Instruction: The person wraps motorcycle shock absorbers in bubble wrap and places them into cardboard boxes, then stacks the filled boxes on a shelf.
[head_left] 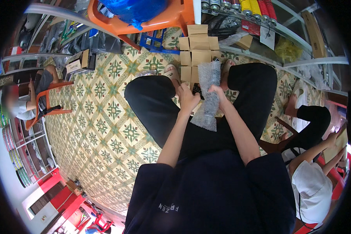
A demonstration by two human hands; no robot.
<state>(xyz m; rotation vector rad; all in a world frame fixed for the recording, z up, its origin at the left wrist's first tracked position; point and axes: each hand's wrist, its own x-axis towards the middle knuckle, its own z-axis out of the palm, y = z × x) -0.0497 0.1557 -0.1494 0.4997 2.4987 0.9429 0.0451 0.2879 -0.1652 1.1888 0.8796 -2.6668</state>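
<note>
A long bundle of clear bubble wrap (208,109) stands out between my knees, with a cylindrical part showing faintly inside its upper end. My right hand (217,94) grips the bundle about halfway along. Just to its left is my left hand (188,99), its fingers curled in at a small black piece (198,90). What that piece is, and how the left fingers hold it, is too small to tell. Beyond both hands, an unfolded brown cardboard box (199,43) with several flaps lies on the floor between my feet, partly covered by the bubble wrap.
An orange plastic chair (179,15) bearing a blue bag (136,9) stands ahead, beside a blue plastic crate (154,41). Coloured shock absorber springs (251,8) line a shelf at upper right. A person in white (312,187) sits close on my right; another sits far left.
</note>
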